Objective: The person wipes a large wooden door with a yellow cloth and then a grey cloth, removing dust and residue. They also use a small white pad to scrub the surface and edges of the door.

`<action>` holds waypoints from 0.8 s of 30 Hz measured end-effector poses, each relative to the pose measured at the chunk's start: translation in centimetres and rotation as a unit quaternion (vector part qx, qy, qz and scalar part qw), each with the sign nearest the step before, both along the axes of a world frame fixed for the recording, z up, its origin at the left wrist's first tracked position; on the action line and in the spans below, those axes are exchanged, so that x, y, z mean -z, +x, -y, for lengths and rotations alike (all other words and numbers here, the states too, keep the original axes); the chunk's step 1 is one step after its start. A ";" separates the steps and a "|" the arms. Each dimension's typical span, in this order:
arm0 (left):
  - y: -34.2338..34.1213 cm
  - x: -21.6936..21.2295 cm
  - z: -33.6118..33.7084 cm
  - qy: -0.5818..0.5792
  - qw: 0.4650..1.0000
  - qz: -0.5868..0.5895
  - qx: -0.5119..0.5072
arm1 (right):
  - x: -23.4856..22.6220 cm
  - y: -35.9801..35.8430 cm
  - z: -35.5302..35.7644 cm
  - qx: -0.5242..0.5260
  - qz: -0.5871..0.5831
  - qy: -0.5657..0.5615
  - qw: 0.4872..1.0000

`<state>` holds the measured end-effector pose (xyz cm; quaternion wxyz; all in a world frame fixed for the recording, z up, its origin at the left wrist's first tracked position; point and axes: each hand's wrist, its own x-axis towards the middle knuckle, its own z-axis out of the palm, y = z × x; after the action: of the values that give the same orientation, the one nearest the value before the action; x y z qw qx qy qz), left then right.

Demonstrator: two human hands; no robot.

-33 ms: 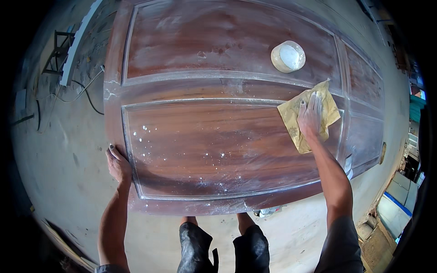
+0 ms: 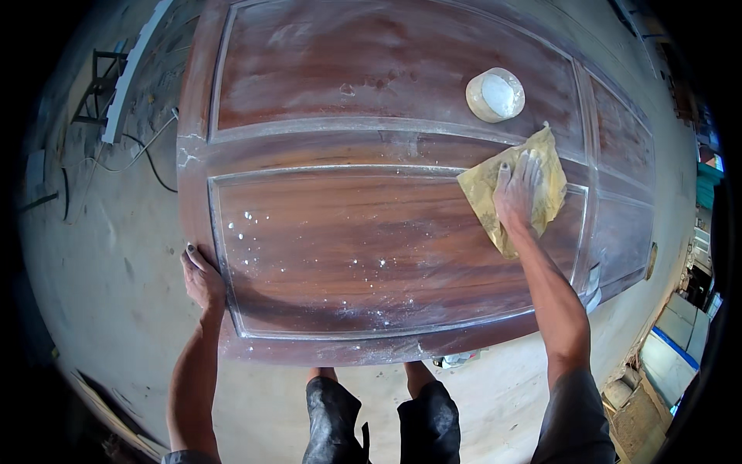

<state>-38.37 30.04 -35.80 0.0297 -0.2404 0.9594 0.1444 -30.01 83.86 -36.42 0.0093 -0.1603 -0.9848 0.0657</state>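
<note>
A brown panelled wooden door, dusted with white powder, lies flat in front of me. My left hand grips its left edge near the front corner, with the thumb on the upper face. On the right part of the nearest panel my right hand lies flat, its fingers stretched out, pressing a creased yellow sheet of sandpaper against the wood. Just beyond the sandpaper, a round pale tub with white contents stands on the far panel. White specks are scattered over the near panel.
A dark metal stand and a long pale bar are at the far left, with a cable on the concrete floor. Boards and a blue-edged pale panel lie at the right. A whitish item touches the door's front edge.
My right hand has slid slightly left with the sandpaper under it. My left hand stays on the door's edge.
</note>
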 end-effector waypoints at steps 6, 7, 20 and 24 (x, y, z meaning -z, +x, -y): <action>-0.2 -0.5 -0.8 0.000 1.000 0.009 0.012 | -1.9 -8.3 18.1 -0.238 -0.028 -0.002 0.971; -0.4 -0.7 -0.4 0.004 1.000 0.013 0.017 | -2.3 -8.5 17.5 -0.308 -0.016 0.039 0.951; -0.1 -0.5 -0.3 0.030 0.999 0.017 0.021 | -1.7 -8.4 17.7 -0.321 -0.016 0.010 0.947; -0.4 -0.7 0.9 0.028 0.999 0.014 0.009 | -3.2 2.5 -2.6 -0.014 0.100 -0.105 0.989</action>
<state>-38.78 29.12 -35.10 0.0508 -0.2327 0.9566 0.1680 -27.48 86.47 -33.21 -0.1069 -0.1521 -0.9707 0.1523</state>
